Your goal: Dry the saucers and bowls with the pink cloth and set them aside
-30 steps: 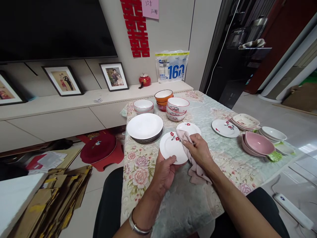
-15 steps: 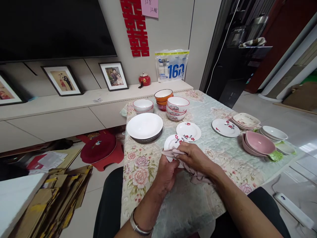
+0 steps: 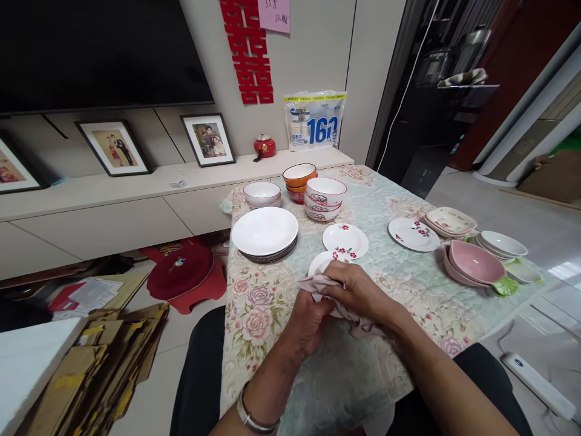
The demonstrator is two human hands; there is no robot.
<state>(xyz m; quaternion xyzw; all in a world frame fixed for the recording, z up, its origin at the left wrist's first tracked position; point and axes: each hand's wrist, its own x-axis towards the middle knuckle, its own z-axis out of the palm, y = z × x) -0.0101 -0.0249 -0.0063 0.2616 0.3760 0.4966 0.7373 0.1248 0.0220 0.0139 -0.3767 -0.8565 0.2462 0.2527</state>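
I stood watching a table spread with a pale green and cream flowered tablecloth (image 3: 258, 312). The stack of large round white plates (image 3: 265, 231) sat close by the table's left edge. Toward the person, open cloth ran from that stack down to the near edge. Well to the stack's right, past a round white saucer with red flowers (image 3: 345, 237), another broad stretch of cloth showed before a white dish with red flowers (image 3: 414, 235). Behind the stack and rightward stood orange bowls (image 3: 300, 175) with dark rims.

The small white glazed plate (image 3: 321, 261) was held right of the stack and nearer the person. The left hand (image 3: 311, 318) reached up from below, thumb side uppermost, clamped on its near part; any fingers underneath were hidden. The right hand (image 3: 354, 286) came in from the other side, knuckles up, fingers bunched tightly around a soft pink cloth rag (image 3: 318, 283) over the plate.
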